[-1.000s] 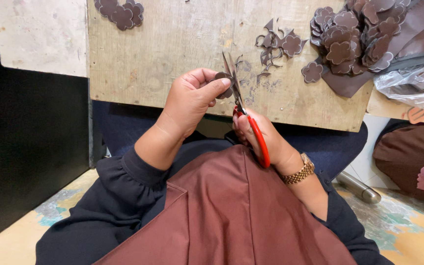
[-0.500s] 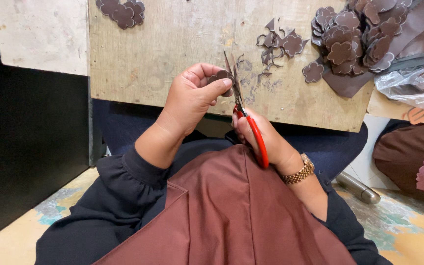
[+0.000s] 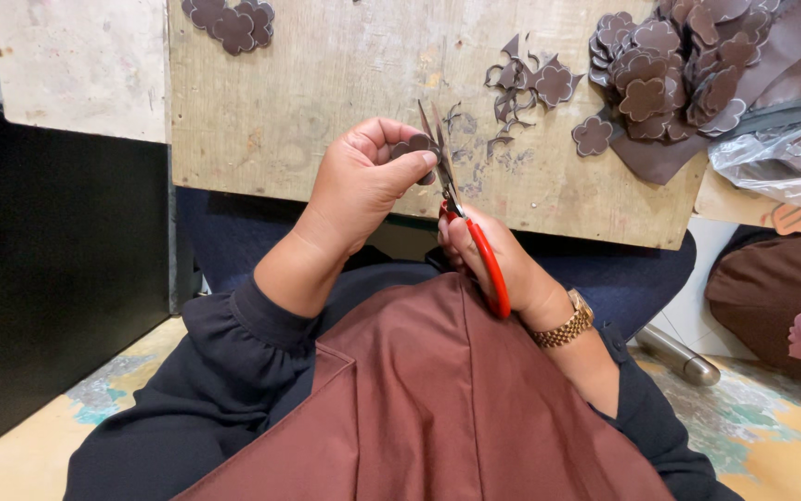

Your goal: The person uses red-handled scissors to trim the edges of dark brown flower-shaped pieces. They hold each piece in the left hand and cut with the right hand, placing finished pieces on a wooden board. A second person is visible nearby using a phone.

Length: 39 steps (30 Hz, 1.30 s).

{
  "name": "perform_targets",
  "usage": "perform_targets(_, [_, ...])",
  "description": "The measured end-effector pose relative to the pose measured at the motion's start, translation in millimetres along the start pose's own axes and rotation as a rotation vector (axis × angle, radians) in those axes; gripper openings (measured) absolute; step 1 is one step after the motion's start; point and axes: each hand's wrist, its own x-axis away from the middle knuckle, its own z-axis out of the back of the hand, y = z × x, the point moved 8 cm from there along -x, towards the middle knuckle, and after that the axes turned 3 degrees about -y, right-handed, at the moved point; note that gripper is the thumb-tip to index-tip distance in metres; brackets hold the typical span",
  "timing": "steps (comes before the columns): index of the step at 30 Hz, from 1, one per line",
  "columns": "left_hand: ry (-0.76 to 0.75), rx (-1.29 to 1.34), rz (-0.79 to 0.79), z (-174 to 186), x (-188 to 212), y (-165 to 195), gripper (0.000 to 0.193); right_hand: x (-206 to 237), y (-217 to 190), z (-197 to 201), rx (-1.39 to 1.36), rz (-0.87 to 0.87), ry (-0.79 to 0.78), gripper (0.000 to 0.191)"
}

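My left hand (image 3: 359, 190) pinches a small brown fabric piece (image 3: 416, 146) between thumb and fingers, just over the near edge of a wooden board (image 3: 326, 83). My right hand (image 3: 493, 264) grips red-handled scissors (image 3: 461, 223); their thin blades point up and away and meet the fabric piece at its right side. A gold watch (image 3: 563, 325) sits on my right wrist. Both hands hover above my lap, which is covered by brown cloth (image 3: 428, 399).
On the board lie a heap of cut brown flower shapes (image 3: 670, 74) at the right, scraps (image 3: 521, 83) in the middle, and a few flower shapes (image 3: 229, 20) at the top left. A plastic bag (image 3: 781, 162) and a metal flask (image 3: 679, 354) are at the right.
My left hand has turned the fabric piece slightly against the blades. The scissors and right hand stay in almost the same place.
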Motion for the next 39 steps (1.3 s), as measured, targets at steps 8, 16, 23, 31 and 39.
perform_targets(8, [0.000,0.021,0.015,2,-1,-2,0.020,0,-1,0,0.034,0.067,0.001,0.046])
perform_targets(16, [-0.021,0.040,-0.032,1,-6,5,0.025,-3,4,2,0.029,0.015,0.027,0.045])
perform_targets(23, [-0.055,-0.139,0.031,3,-7,11,0.038,-2,-1,0,0.103,0.038,-0.019,0.044])
perform_targets(31, [-0.063,-0.060,0.011,2,-10,10,0.038,-1,-3,3,0.098,0.017,0.013,0.045])
perform_targets(39, [-0.047,-0.083,0.136,-8,-2,-17,0.016,-4,4,10,0.063,0.003,0.091,0.045])
